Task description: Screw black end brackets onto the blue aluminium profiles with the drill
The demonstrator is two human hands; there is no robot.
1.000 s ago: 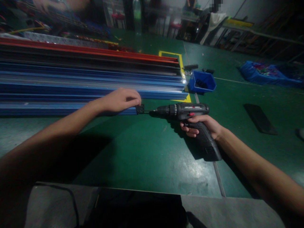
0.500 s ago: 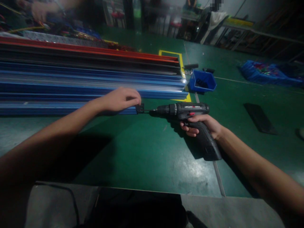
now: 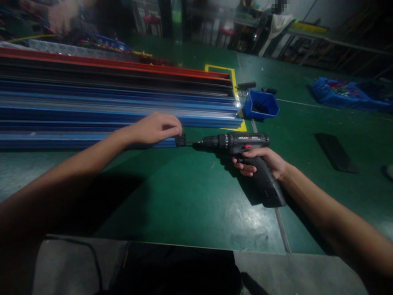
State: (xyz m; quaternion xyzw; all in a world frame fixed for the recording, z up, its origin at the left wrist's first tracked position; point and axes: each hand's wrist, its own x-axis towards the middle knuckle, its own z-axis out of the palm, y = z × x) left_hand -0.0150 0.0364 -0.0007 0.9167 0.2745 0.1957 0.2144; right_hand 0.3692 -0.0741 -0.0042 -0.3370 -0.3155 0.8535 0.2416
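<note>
My right hand [image 3: 260, 162] is wrapped round the grip of a black cordless drill [image 3: 245, 141], whose bit points left. The bit's tip reaches a small black end piece [image 3: 180, 140] at the right end of the nearest blue profile [image 3: 147, 144]. My left hand [image 3: 158, 129] rests over that profile's end, its fingers curled together at the black piece. Whether the fingers pinch the piece or press on the profile is hidden.
Behind lie more long blue profiles [image 3: 208, 121], black ones and a red one [image 3: 123, 63]. A blue bin [image 3: 260, 104] stands right of their ends. A dark flat object [image 3: 334, 152] lies at right. Another person's blurred hand [image 3: 63, 18] is at upper left.
The other person's hand at the upper left has shifted a little to the right. My hands, the drill and the profile show no clear movement.
</note>
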